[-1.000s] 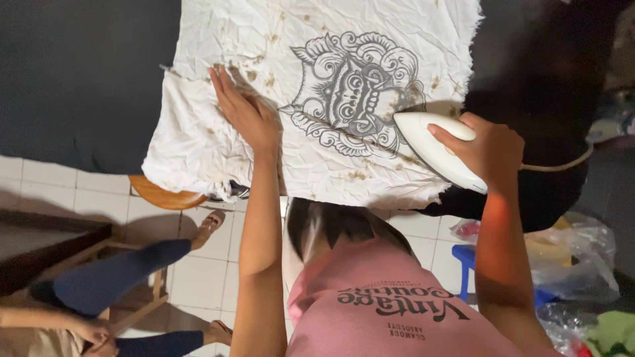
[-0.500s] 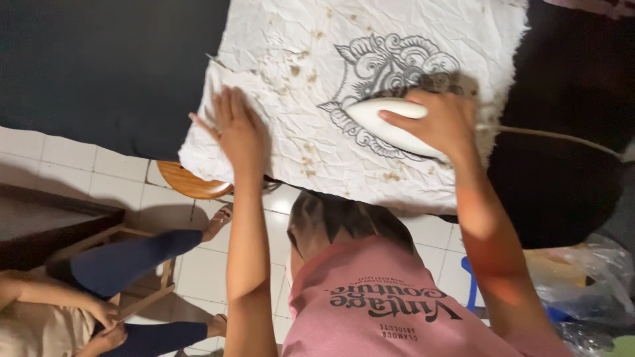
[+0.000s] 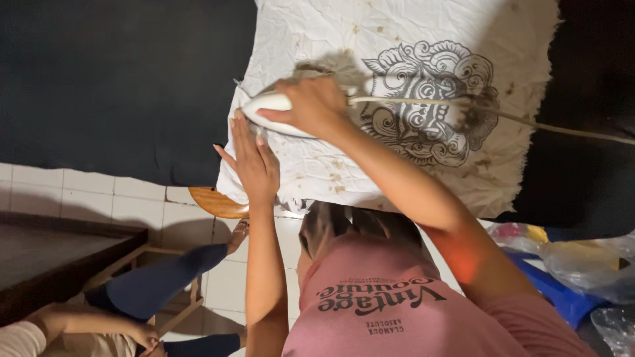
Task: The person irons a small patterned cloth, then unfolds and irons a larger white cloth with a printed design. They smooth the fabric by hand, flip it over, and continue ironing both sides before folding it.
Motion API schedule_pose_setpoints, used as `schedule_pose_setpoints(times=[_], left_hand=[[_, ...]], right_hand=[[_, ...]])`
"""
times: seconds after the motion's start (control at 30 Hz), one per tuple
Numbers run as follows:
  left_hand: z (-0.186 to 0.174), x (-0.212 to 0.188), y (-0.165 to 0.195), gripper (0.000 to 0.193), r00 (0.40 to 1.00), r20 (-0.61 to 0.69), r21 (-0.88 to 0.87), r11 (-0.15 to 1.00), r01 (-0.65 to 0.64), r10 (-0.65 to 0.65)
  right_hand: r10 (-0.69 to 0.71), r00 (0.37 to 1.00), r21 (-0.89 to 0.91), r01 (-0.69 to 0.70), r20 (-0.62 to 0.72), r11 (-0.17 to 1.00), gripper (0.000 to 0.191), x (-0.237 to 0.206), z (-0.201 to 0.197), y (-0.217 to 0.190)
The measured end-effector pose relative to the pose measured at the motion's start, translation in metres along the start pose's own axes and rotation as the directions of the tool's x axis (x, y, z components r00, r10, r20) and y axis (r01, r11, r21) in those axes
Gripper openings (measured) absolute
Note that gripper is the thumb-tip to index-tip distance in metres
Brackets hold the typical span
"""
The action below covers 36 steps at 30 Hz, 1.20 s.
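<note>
Under the right hand (image 3: 316, 106), in the head view, a white clothes iron (image 3: 272, 112) lay flat on a crumpled white cloth (image 3: 397, 39), the fingers closed around its handle and the arm reaching across from the right. Just below that hand, the left hand (image 3: 254, 164) lay open and flat with fingers spread, pressing the cloth's near left edge, its fingertips almost touching the iron. To the right of both hands the cloth bore a grey ornamental mask print (image 3: 430, 99), and the iron's pale cord (image 3: 529, 122) ran from the right hand across that print and off to the right. The cloth lay over a dark tabletop (image 3: 119, 79), which stretched away left of the left hand. Below the left hand, a rounded wooden stool edge (image 3: 215, 201) showed over white floor tiles (image 3: 132, 205). Far below and to the left, another person's blue-clad leg (image 3: 159, 284) rested by a wooden frame, and clear plastic bags (image 3: 582, 264) lay below the right arm.
</note>
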<state>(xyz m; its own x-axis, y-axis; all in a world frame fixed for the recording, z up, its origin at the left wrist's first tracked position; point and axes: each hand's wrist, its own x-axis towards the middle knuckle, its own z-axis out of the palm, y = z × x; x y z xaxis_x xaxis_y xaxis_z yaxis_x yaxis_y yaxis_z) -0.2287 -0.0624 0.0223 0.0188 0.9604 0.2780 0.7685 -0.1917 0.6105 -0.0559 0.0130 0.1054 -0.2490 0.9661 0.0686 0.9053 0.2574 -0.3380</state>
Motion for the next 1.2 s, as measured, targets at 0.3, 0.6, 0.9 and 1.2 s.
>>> schedule_pose_setpoints(times=[0.3, 0.6, 0.9, 1.2], left_hand=[[-0.006, 0.0, -0.002, 0.061, 0.999, 0.038, 0.086, 0.996, -0.017, 0.014], [-0.001, -0.018, 0.062, 0.055, 0.944, 0.106, -0.044, 0.95, -0.308, 0.311], [0.121, -0.114, 0.221, 0.054, 0.373, 0.218, -0.345, 0.428, -0.835, 0.902], [0.119, -0.137, 0.232, 0.024, 0.286, 0.26, -0.448, 0.377, -0.81, 0.922]], right_hand=[[0.232, 0.97, 0.017, -0.234, 0.074, 0.972, 0.07, -0.074, -0.02, 0.05], [0.281, 0.941, 0.008, -0.285, -0.19, 0.959, 0.05, -0.211, -0.097, 0.181], [0.407, 0.907, 0.071, -0.401, -0.112, 0.913, 0.058, -0.208, -0.116, 0.202], [0.299, 0.954, -0.029, -0.3, -0.021, 0.954, 0.066, -0.183, -0.118, 0.191]])
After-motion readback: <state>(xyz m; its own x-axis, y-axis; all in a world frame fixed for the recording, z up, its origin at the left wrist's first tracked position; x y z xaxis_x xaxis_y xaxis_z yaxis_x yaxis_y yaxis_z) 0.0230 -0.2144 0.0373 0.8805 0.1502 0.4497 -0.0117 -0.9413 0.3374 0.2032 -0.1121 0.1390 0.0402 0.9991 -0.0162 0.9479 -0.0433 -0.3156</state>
